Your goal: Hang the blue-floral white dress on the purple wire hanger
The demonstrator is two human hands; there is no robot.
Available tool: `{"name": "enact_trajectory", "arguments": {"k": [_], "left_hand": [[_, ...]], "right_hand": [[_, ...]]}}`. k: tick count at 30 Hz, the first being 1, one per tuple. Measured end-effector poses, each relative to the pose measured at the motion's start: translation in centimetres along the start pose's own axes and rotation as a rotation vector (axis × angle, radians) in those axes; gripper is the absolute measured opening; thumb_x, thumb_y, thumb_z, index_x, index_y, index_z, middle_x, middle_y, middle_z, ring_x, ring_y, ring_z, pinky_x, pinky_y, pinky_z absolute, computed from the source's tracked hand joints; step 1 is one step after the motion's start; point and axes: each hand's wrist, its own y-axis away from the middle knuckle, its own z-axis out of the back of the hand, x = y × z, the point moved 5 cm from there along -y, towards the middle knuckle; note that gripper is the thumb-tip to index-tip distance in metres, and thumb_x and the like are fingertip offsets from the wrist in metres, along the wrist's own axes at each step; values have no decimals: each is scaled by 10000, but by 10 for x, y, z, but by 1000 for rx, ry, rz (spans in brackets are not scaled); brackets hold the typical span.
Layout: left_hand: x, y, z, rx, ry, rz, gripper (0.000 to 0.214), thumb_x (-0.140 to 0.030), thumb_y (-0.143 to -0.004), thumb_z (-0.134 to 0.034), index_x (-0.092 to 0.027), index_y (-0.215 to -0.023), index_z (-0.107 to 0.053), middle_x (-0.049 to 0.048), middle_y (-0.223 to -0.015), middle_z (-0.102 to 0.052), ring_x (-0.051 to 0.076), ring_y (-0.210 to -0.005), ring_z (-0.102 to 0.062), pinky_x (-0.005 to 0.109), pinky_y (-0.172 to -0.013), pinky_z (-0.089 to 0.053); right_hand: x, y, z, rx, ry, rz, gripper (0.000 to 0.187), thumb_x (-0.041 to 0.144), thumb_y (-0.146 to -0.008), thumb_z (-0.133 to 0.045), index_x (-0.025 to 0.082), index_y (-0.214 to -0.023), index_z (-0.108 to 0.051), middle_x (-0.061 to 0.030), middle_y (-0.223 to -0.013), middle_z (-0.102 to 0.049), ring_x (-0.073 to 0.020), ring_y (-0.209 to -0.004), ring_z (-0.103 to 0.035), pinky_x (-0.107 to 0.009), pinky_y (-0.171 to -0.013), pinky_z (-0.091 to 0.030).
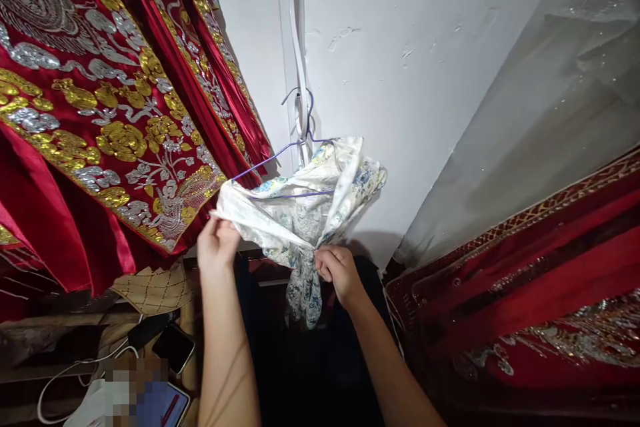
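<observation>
A white garment with a blue and yellow floral print hangs in front of me on a thin purple wire hanger. The hanger's hook sits near a white strap on the wall; whether the hook is caught on it I cannot tell. My left hand pinches the garment's edge at the left shoulder. At the centre front, where the two sides of the neckline meet, my right hand is closed on the cloth. Below it dangles the gathered lower part of the garment.
Red cloth with gold and silver embroidery hangs at the left. Clear plastic sheeting covers more red embroidered cloth at the right. Lower left lie a dark phone, a second lit phone and a white cable.
</observation>
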Motion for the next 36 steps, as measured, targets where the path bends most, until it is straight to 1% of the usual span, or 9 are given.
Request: {"name": "enact_trajectory", "arguments": {"k": [4,9,15,19,25,29,31,34,36], "left_hand": [[74,38,-1,-4,-18,205,435,-552,-970,-424,-186,-977,-657,135,-957,-724,233,-987,-683,412,-902,-536],[98,61,-21,-1,-75,257,341,-461,-806,-727,-154,-949,-694,76,-934,-716,190,-901,-668,329,-876,-515],[63,81,-50,222,38,257,289,-445,-840,-718,-163,-896,-700,62,-976,-705,180,-937,-655,300,-916,-495],[32,98,-69,354,158,255,269,-443,-872,-687,-181,-849,-628,23,-830,-625,136,-749,-594,250,-746,-493],[1,121,-102,696,-80,147,277,-433,-906,-639,-170,-824,-668,89,-977,-658,218,-915,-610,306,-830,-484],[-7,144,-126,992,-221,87,202,-339,-934,-603,-184,-882,-723,94,-973,-697,236,-952,-644,344,-914,-490],[-9,147,-131,979,-299,19,196,-296,-945,-579,-193,-934,-745,97,-985,-707,239,-977,-652,352,-936,-495],[-11,139,-125,780,-414,-87,211,-277,-951,-565,-216,-983,-763,113,-1107,-682,242,-1046,-641,357,-955,-496],[-9,130,-116,682,-463,-99,238,-288,-940,-583,-250,-1116,-739,115,-1274,-628,246,-1130,-616,364,-984,-491]], "right_hand": [[-13,28,7,-74,-52,-56,342,402,-900,-579,206,-620,-562,46,-414,-411,-116,-443,-319,-280,-511,-252],[-1,43,38,-164,4,-32,351,411,-891,-608,197,-613,-594,34,-465,-444,-113,-451,-354,-276,-501,-252],[-11,50,44,95,192,-212,383,335,-869,-556,189,-516,-520,39,-450,-390,-97,-436,-323,-265,-486,-237],[-28,50,41,329,384,-353,334,365,-883,-550,171,-619,-619,16,-508,-498,-116,-492,-441,-250,-509,-303],[4,24,48,-73,260,-54,521,698,-863,-533,208,-811,-704,-63,-744,-677,-227,-704,-604,-332,-617,-476],[16,20,36,-22,68,-107,720,856,-823,-411,215,-909,-728,-87,-829,-713,-278,-857,-670,-405,-793,-538],[15,25,30,29,-19,-179,761,877,-820,-372,226,-975,-734,-96,-877,-725,-289,-939,-681,-417,-859,-533],[14,38,18,164,-87,-279,814,887,-831,-303,239,-1075,-731,-129,-971,-731,-317,-1050,-668,-455,-911,-520],[24,45,10,273,-2,-245,676,808,-839,-474,254,-1141,-716,-128,-1059,-723,-322,-1096,-648,-466,-961,-499]]}}
